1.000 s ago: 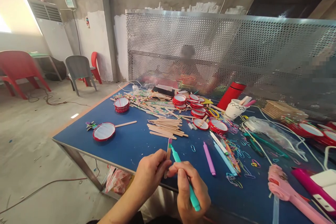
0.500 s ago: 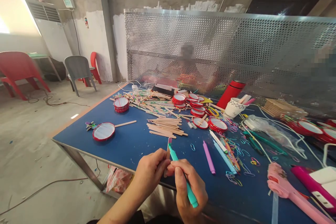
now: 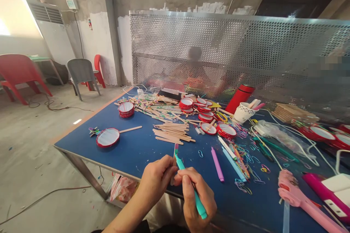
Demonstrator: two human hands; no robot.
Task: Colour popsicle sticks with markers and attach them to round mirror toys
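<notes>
My left hand pinches a flat wooden craft stick upright at the table's near edge. The stick's top end is coloured purple, with a green patch beneath. Closed around a turquoise marker, my right hand holds its tip against the stick just under the purple. Beyond both hands lies a row of plain wooden sticks. A purple marker and a light blue marker rest to the right of my hands.
A red-rimmed drum with a stick handle lies at left. Farther back are stacked red drums and a red bottle beside a paper cup. Coloured rubber bands and a pink glue gun lie at right.
The marker's tip has moved slightly down the stick, and more green shows below the purple end. Both hands keep nearly the same place.
</notes>
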